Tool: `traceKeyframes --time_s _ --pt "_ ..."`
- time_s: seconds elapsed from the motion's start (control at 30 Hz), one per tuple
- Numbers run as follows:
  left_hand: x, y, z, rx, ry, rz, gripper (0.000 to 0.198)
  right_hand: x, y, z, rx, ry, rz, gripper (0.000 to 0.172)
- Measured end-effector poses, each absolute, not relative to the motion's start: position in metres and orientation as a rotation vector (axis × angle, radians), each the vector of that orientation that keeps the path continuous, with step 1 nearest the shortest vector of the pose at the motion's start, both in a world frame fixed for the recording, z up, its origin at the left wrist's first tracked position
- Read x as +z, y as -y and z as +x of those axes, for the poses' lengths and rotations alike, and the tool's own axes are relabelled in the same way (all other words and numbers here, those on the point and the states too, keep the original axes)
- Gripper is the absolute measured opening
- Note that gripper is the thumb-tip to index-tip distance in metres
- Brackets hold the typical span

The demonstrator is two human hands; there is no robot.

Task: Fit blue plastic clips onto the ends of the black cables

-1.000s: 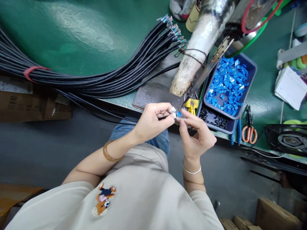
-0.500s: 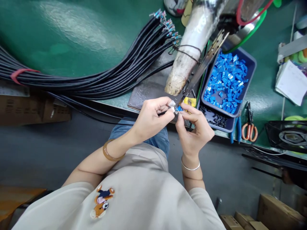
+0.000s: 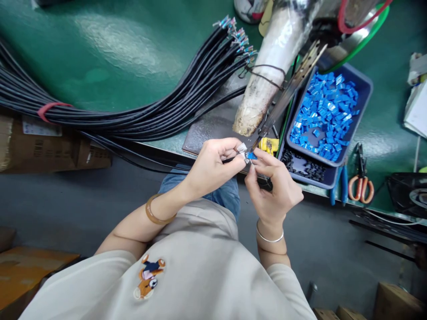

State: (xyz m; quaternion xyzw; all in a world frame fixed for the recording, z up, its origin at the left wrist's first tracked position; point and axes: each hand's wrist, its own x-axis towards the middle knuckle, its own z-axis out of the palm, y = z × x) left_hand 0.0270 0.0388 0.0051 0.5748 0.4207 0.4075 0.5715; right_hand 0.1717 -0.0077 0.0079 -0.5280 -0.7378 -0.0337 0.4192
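My left hand (image 3: 213,162) is closed in a pinch on the end of a black cable, with pale finger covers on its tips. At that cable end sits a small blue connector (image 3: 251,156), just under the tip of a soldering iron (image 3: 267,126). My right hand (image 3: 275,184) is closed beside it, thumb and fingers pinching a thin silvery wire (image 3: 251,162) that points at the connector. The fingertips partly cover the joint, so whether the iron touches it I cannot tell.
A bundle of black cables (image 3: 133,118) with stripped ends lies to the left. A whitish extraction tube (image 3: 260,89) hangs over the work. On the right stand a tray of blue connectors (image 3: 365,95), a tray of black parts (image 3: 325,181), orange-handled pliers (image 3: 360,189) and blue-handled pliers (image 3: 344,184).
The view has shifted, so the bench appears slightly further right. Both hands keep nearly the same pose at the connector, and slightly more of the blue connector shows.
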Motion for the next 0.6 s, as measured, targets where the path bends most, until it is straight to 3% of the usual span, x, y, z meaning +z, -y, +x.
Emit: traceKeyframes --time_s 0.33,0.6 --pt "0.001 -0.026 0.027 1.013 -0.954 1.321 0.010 0.005 0.010 0.172 -0.152 1.784 -1.317 0.019" --pt "0.000 -0.019 0.026 1.160 -0.991 1.364 0.011 0.013 0.016 0.162 0.181 1.636 -1.401 0.011"
